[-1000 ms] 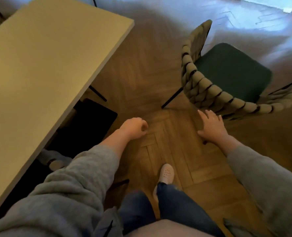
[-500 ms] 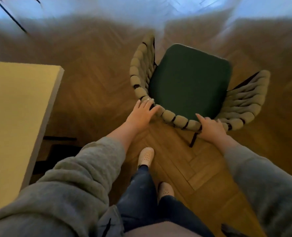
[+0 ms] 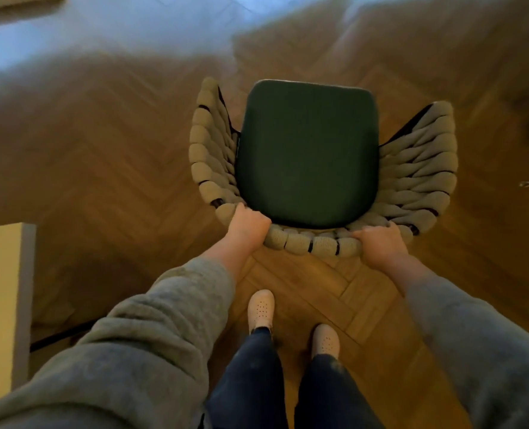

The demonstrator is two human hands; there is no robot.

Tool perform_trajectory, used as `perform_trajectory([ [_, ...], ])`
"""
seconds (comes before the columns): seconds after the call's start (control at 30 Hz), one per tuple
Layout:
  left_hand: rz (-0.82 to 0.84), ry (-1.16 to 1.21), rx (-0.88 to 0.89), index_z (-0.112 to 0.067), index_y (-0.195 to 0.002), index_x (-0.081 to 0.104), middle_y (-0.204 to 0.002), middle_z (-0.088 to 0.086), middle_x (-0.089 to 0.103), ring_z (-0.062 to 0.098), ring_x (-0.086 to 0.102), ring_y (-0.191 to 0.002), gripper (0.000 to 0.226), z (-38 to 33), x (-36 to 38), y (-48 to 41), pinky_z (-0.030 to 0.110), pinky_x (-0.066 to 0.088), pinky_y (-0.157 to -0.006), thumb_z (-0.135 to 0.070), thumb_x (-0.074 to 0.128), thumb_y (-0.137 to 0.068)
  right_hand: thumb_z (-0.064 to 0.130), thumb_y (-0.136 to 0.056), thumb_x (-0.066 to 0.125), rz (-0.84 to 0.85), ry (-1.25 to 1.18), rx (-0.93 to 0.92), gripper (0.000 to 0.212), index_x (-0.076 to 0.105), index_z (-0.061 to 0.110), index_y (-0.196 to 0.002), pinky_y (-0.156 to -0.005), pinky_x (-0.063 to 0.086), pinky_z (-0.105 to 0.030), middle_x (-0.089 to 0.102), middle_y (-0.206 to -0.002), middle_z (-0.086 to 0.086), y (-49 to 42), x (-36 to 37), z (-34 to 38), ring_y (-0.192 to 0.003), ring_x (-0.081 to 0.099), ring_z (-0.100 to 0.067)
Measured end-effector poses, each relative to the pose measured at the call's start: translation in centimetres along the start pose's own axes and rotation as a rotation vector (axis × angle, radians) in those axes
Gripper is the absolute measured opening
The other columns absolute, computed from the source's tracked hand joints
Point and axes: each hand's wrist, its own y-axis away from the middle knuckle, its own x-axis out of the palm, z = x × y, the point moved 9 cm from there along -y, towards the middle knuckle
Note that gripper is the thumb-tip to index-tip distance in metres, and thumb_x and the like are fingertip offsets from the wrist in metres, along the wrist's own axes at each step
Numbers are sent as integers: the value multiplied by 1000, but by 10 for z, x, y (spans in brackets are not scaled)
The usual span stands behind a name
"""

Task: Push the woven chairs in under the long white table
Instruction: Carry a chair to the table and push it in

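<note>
Woven chair (image 3: 303, 243) with dark green seat cushion (image 3: 306, 156), out on the herringbone floor (image 3: 102, 150), well apart from the white counter (image 3: 0, 305) at lower left. Gripped at the curved back rim: left hand (image 3: 247, 226) curled over one end, right hand (image 3: 378, 243) over the other. Pale shoes (image 3: 260, 309) just behind.

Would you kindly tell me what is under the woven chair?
Only wooden floor shows around the chair; its green seat hides the floor directly beneath and the legs.
</note>
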Motion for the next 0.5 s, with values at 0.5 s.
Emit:
perform_trajectory([
  [0.5, 43, 39, -265, -16, -125, 58, -125, 4, 60, 23, 52, -124, 27, -41, 7, 46, 43, 29, -114, -20, 46, -101, 33, -89, 58, 48, 118, -253, 10, 66, 29, -95, -89, 45, -36, 64, -86, 7, 21, 6, -5, -88, 62, -16],
])
